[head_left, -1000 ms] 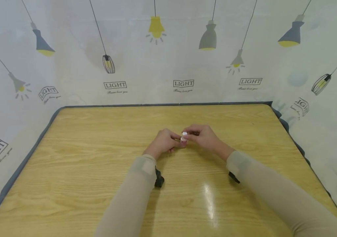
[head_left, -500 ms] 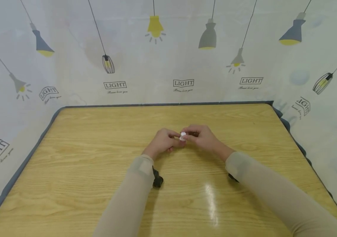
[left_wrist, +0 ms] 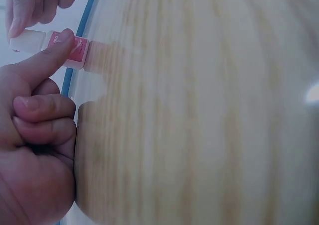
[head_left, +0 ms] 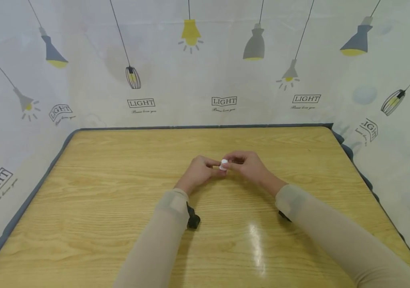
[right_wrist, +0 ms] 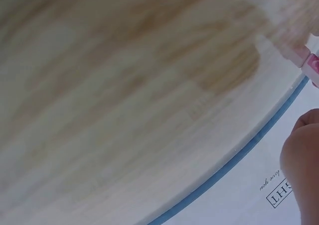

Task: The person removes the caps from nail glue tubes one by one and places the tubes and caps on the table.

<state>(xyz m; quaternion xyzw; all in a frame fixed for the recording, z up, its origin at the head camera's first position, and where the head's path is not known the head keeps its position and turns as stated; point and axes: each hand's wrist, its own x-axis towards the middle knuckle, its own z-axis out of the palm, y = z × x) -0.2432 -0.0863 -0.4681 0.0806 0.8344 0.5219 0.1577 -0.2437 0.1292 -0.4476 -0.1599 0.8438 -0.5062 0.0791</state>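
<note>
A small bottle with a pink label (left_wrist: pixel 77 52) and a white cap (head_left: pixel 224 163) stands upright on the table. My left hand (head_left: pixel 200 172) grips its body between thumb and index finger, with the other fingers folded in, as the left wrist view shows. From the other side my right hand (head_left: pixel 247 165) pinches the white cap with thumb and fingertips. In the right wrist view only the lower end of the bottle (right_wrist: pixel 312 68) shows at the edge, and part of the right hand (right_wrist: pixel 304 158) appears below it.
The wooden table (head_left: pixel 125 224) has a dark blue edge (head_left: pixel 176 127). Behind it and at both sides hangs a pale backdrop (head_left: pixel 161 60) printed with lamps and the word LIGHT. A dark wrist device (head_left: pixel 192 218) sits under the left sleeve.
My left fingers now cover more of the pink body than a second ago. My right fingers have shifted slightly on the cap. Both hands stay at nearly the same place.
</note>
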